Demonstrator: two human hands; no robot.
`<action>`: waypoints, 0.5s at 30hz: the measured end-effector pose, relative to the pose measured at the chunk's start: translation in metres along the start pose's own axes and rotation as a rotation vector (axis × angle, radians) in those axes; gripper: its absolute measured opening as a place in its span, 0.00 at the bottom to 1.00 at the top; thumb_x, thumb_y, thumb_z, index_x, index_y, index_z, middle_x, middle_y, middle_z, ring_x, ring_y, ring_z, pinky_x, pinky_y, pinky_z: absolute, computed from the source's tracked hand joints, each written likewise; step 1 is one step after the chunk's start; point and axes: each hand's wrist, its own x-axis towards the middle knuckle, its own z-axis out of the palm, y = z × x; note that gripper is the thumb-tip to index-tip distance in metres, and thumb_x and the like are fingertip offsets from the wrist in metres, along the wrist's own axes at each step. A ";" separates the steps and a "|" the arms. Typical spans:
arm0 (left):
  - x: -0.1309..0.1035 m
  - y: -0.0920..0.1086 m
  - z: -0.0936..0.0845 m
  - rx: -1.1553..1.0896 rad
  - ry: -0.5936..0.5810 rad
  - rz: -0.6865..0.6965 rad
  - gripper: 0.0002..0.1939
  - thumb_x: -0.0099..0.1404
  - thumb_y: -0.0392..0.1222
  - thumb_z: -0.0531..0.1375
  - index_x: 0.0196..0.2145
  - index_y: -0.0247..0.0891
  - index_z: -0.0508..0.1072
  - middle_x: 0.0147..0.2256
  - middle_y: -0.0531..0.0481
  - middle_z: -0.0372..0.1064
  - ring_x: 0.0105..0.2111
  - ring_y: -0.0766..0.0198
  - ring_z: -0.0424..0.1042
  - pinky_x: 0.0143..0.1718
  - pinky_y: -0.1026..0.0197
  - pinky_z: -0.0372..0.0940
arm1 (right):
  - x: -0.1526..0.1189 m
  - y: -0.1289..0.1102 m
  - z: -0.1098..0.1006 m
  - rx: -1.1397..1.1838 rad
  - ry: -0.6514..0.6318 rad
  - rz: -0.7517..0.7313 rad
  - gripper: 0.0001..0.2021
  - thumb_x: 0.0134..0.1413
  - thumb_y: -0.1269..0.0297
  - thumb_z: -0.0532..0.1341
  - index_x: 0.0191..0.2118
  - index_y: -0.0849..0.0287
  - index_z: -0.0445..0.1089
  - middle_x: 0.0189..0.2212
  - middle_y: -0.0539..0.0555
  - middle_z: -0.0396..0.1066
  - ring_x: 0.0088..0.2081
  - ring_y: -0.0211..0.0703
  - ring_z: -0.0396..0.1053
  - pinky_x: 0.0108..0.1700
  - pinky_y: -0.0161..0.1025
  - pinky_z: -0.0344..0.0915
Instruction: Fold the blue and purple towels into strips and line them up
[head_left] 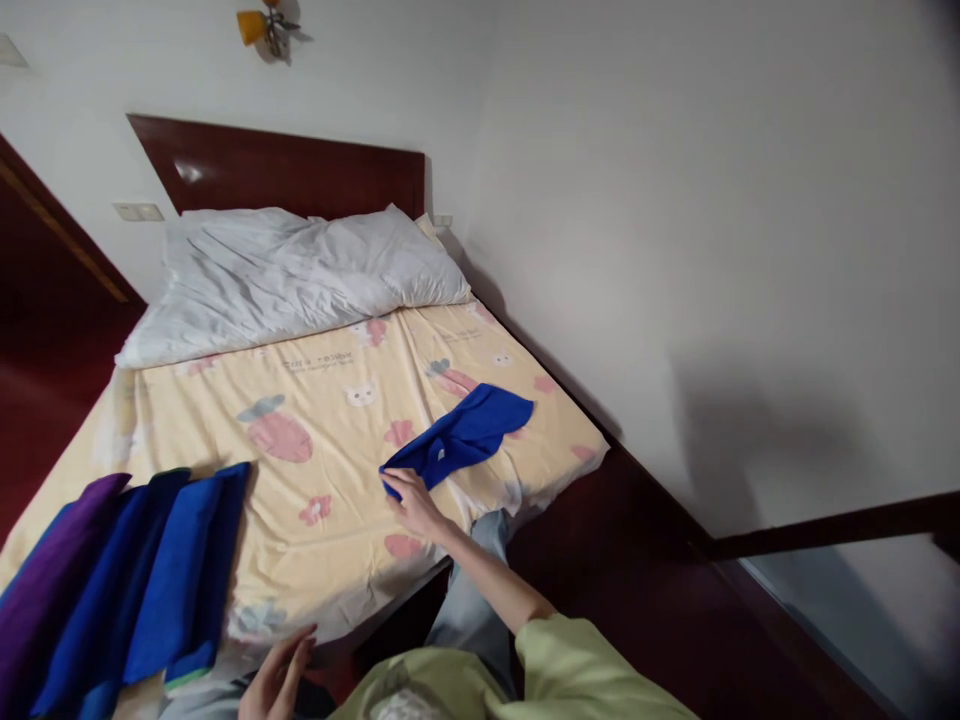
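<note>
A blue cloth (469,432) lies loosely bunched on the right part of the bed, with a small white mark on it. My right hand (412,500) reaches out to its near left end, fingertips pressed together on the cloth's edge. Low in the view, by the bed's front edge, my left hand (279,678) hovers with its fingers apart and nothing in them. Several folded cloths, blue ones (176,575) and a purple one (64,590), lie side by side at the bed's near left corner.
The bed (330,390) has a yellow patterned sheet. A long grey-white pillow (300,275) lies before the dark red headboard (300,170). A white wall (675,250) runs along the right side. My knees are against the bed's near edge.
</note>
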 end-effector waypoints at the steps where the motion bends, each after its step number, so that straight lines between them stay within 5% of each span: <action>1: 0.002 0.007 0.000 -0.039 0.016 0.006 0.36 0.48 0.75 0.68 0.41 0.42 0.83 0.45 0.44 0.82 0.48 0.42 0.80 0.47 0.50 0.78 | -0.006 -0.017 0.010 0.061 -0.018 -0.018 0.24 0.65 0.71 0.60 0.65 0.54 0.69 0.63 0.58 0.69 0.64 0.48 0.65 0.67 0.48 0.62; 8: 0.018 0.041 0.009 -0.063 0.160 0.241 0.34 0.56 0.61 0.70 0.54 0.40 0.74 0.55 0.38 0.75 0.53 0.46 0.77 0.47 0.51 0.78 | -0.051 -0.113 0.056 0.377 -0.176 -0.107 0.28 0.66 0.70 0.58 0.70 0.56 0.63 0.67 0.59 0.64 0.66 0.45 0.65 0.67 0.41 0.64; 12: 0.028 0.034 0.010 0.185 0.229 0.355 0.28 0.58 0.59 0.64 0.50 0.38 0.75 0.50 0.37 0.78 0.48 0.45 0.79 0.47 0.47 0.76 | -0.066 -0.129 0.075 0.468 -0.212 -0.072 0.28 0.64 0.72 0.57 0.69 0.59 0.64 0.67 0.61 0.62 0.55 0.42 0.74 0.58 0.38 0.73; 15: 0.026 0.026 0.009 0.277 0.273 0.385 0.23 0.61 0.57 0.60 0.46 0.39 0.77 0.45 0.39 0.80 0.44 0.47 0.81 0.47 0.49 0.76 | -0.069 -0.127 0.081 0.479 -0.186 -0.060 0.26 0.64 0.72 0.57 0.67 0.59 0.67 0.65 0.61 0.65 0.54 0.43 0.75 0.60 0.40 0.72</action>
